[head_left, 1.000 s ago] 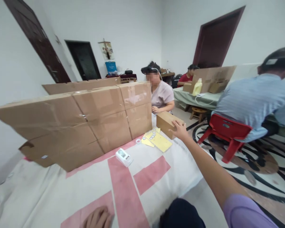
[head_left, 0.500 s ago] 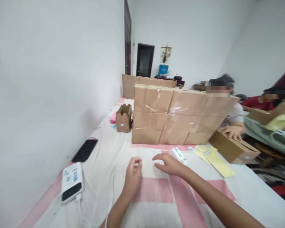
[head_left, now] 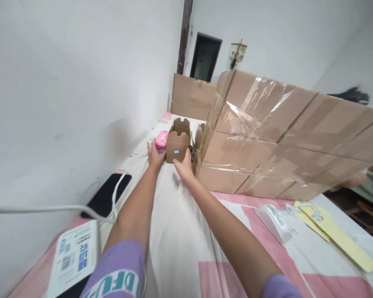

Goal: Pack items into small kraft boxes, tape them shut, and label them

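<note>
Both my arms reach forward to a small open-topped cardboard box [head_left: 178,145] with a notched rim and a small pale label on its front. My right hand [head_left: 185,167] is at the box's front right corner, thumb against the front face and fingers along the right side. My left hand [head_left: 156,157] lies just left of the box with its fingers spread, beside a pink wrapped bundle [head_left: 161,140] and seeming to touch it. The inside floor of the box is hidden.
A tall stack of taped cardboard boxes [head_left: 264,145] stands close on the right. A flat cardboard panel [head_left: 191,97] rises behind. A white tape dispenser [head_left: 275,223] and yellow strips [head_left: 335,231] lie at right. At left are a black phone [head_left: 107,194], white device [head_left: 76,252] and cable [head_left: 71,208].
My hands have moved forward and left, from above the cloth to the small box and the pink bundle. The view has turned left and come closer to the stack.
</note>
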Motion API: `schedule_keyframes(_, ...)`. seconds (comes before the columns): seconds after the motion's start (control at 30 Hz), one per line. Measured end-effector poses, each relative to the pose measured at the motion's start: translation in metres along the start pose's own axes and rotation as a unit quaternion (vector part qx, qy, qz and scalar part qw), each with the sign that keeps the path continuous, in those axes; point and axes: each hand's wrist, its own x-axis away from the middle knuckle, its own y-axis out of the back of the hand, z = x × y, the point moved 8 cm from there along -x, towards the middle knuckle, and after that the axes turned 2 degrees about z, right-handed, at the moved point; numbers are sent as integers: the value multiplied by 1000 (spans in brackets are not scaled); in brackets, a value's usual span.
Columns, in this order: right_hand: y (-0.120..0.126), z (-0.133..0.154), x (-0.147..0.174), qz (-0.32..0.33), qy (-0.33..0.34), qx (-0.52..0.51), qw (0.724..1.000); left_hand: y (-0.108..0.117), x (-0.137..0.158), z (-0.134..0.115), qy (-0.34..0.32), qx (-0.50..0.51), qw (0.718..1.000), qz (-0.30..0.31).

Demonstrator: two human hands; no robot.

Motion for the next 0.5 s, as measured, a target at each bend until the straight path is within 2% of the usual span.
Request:
schedule_keyframes(0.1, 5, -28, -11, -79, -94, -42, 992, -11, -17, 12, -17, -4, 1000, 12)
schedule_keyframes(0.27, 3, -22, -27, -104, -73, -108, 986, -16, -28, 10, -23, -5, 1000, -1)
schedule_keyframes(0.37, 2, -10, -28, -99, -65, -146, 982, 4, -18, 11, -1, 0, 999, -40)
schedule_keyframes(0.43, 6, 4, -18, -95, -61, -125, 986, 27, -2, 10, 21, 3, 998, -64)
schedule_keyframes(0.5, 9, 33, 3, -67, -17, -82, 994, 55, 24, 2, 44, 5, 996, -78)
